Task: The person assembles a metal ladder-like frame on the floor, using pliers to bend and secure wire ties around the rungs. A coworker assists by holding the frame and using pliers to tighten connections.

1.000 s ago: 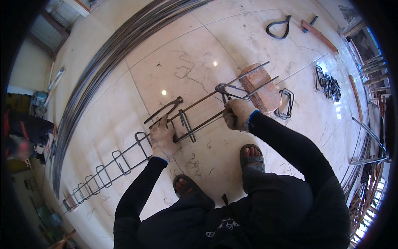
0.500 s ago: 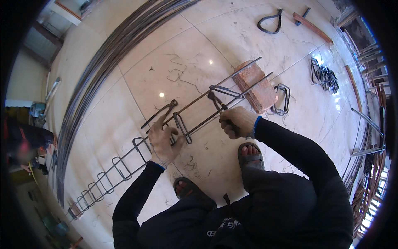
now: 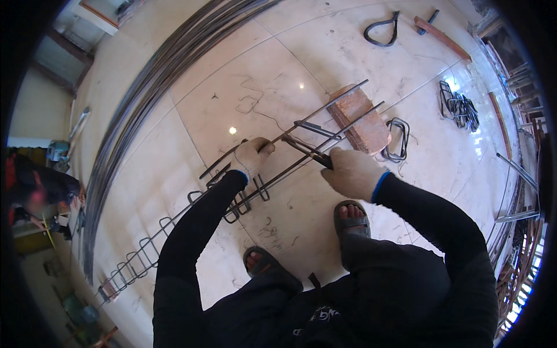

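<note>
A long rebar cage [image 3: 134, 261] of thin steel rods with rectangular stirrups lies slantwise across the tiled floor. My right hand [image 3: 353, 175] is closed round the dark handles of tying pincers [image 3: 304, 149], whose jaws reach the far rod [image 3: 313, 115]. Close by those jaws, my left hand [image 3: 254, 156] is closed at the same rod with fingers pinched; what they hold is hidden. Several stirrups [image 3: 261, 188] hang on the rods below my left hand, and another stirrup [image 3: 318, 130] sits near the brick. A second pair of pincers [image 3: 217, 163] lies partly hidden behind my left hand.
A red brick [image 3: 361, 124] props the rods' upper end. Loose stirrups [image 3: 396, 139] lie beside it, with a stirrup pile [image 3: 459, 109] farther right. Long steel bars [image 3: 125, 104] curve along the left. Another person [image 3: 43, 188] is at the far left. My sandalled feet [image 3: 352, 219] are near the rods.
My left hand has moved up and right along the far rod and closed. My right hand has turned the pincers so their jaws point left, toward that rod.
</note>
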Available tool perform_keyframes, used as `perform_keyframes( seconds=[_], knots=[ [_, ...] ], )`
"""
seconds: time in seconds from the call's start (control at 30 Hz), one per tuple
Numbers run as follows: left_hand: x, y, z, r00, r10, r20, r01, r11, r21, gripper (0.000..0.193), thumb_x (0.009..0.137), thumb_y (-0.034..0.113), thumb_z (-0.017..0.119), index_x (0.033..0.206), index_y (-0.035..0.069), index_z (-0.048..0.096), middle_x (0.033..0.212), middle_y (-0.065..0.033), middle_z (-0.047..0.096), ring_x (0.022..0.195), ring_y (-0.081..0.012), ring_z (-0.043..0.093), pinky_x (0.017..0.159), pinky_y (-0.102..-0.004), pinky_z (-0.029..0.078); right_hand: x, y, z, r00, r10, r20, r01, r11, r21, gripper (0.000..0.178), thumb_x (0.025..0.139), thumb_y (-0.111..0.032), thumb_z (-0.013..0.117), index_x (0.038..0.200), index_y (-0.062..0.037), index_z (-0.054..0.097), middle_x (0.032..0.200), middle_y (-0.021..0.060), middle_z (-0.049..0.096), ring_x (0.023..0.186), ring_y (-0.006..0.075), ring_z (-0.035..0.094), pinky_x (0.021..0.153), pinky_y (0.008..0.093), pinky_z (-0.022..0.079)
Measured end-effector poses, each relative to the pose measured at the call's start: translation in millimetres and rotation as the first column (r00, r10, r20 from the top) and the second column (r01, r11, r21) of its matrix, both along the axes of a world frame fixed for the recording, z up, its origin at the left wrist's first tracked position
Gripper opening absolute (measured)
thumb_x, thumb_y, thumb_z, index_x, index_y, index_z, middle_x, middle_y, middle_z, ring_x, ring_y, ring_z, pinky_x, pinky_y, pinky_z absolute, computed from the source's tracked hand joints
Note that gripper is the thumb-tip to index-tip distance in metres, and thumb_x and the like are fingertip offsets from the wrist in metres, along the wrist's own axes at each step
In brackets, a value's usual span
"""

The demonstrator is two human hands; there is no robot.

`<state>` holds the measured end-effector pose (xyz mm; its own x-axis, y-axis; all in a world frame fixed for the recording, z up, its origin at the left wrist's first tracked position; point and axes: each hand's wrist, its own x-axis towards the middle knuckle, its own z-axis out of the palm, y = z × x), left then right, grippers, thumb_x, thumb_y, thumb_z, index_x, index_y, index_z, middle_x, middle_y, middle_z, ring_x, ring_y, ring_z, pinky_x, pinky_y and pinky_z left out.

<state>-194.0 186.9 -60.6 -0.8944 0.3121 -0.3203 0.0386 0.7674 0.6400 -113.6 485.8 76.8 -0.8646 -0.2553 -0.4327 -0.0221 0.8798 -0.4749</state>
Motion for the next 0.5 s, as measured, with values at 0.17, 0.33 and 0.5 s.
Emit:
perform_keyframes(
  seconds=[0.17, 0.33, 0.5],
  knots=[
    [4.3, 17.1, 21.7, 0.993, 0.095, -0.065, -0.099, 0.994, -0.053, 0.043, 0.106, 0.046, 0.065, 0.122, 0.009, 0.080, 0.116, -0.0189, 0.081, 0.112, -0.0376, 0.076, 0.098, -0.0459, 0.057, -10.5, -26.3, -25.7, 0.988, -0.128, -0.090, 0.130, 0.991, 0.013, 0.046, 0.104, -0.042, 0.072, 0.113, 0.0026, 0.064, 0.095, 0.0281, 0.076, 0.093, 0.0493, 0.075, 0.082, 0.0580, 0.059],
    [12.0, 9.1, 22.5, 0.990, 0.090, -0.108, -0.095, 0.995, -0.040, 0.045, 0.105, 0.049, 0.065, 0.122, 0.010, 0.080, 0.115, -0.0186, 0.081, 0.111, -0.0375, 0.076, 0.097, -0.0468, 0.058, -15.9, -22.4, -31.1, 0.939, -0.304, -0.159, 0.315, 0.947, 0.053, 0.045, 0.104, -0.041, 0.071, 0.111, 0.0023, 0.062, 0.095, 0.0297, 0.076, 0.094, 0.0497, 0.076, 0.083, 0.0585, 0.060],
    [14.1, 15.9, 24.6, 0.993, 0.089, -0.072, -0.094, 0.993, -0.068, 0.046, 0.105, 0.050, 0.065, 0.120, 0.010, 0.080, 0.113, -0.0190, 0.081, 0.109, -0.0382, 0.076, 0.097, -0.0478, 0.058, 5.0, -25.3, -39.1, 0.976, -0.115, -0.183, 0.131, 0.988, 0.080, 0.045, 0.104, -0.040, 0.072, 0.115, 0.0027, 0.060, 0.091, 0.0285, 0.076, 0.089, 0.0505, 0.076, 0.078, 0.0584, 0.061]
  ],
)
